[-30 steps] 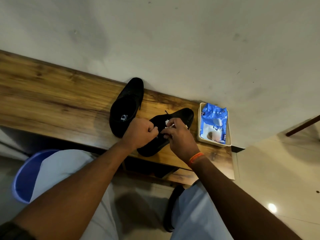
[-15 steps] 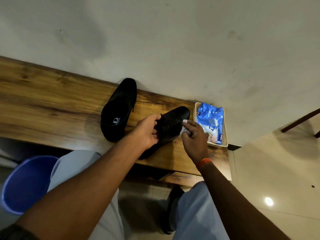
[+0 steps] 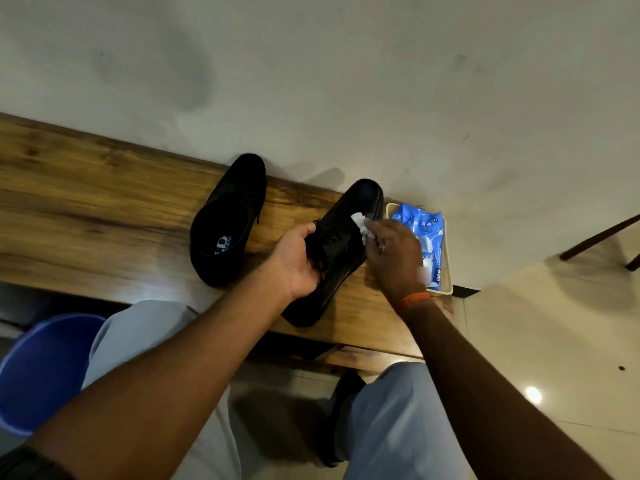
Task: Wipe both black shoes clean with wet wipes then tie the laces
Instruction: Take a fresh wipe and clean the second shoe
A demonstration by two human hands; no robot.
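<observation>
Two black shoes lie on the wooden bench (image 3: 104, 209). The left shoe (image 3: 228, 220) rests untouched, its opening toward me. My left hand (image 3: 294, 261) grips the right shoe (image 3: 346, 244) at its laced middle, holding it steady. My right hand (image 3: 391, 258) pinches a crumpled white wet wipe (image 3: 360, 225) and presses it on the shoe's upper, near the toe. The blue wet wipe pack (image 3: 422, 237) lies in a small cream tray (image 3: 446, 285) just right of my right hand.
The wall rises directly behind the bench. A blue bucket (image 3: 41, 368) stands on the floor at the lower left, beside my knee. Dark chair legs (image 3: 599, 240) show at the right edge. My foot in a dark shoe (image 3: 343, 410) is under the bench.
My hands went from working together over the shoe's laces to separate roles: the left now grips the shoe, the right has moved the wipe onto the upper toward the toe.
</observation>
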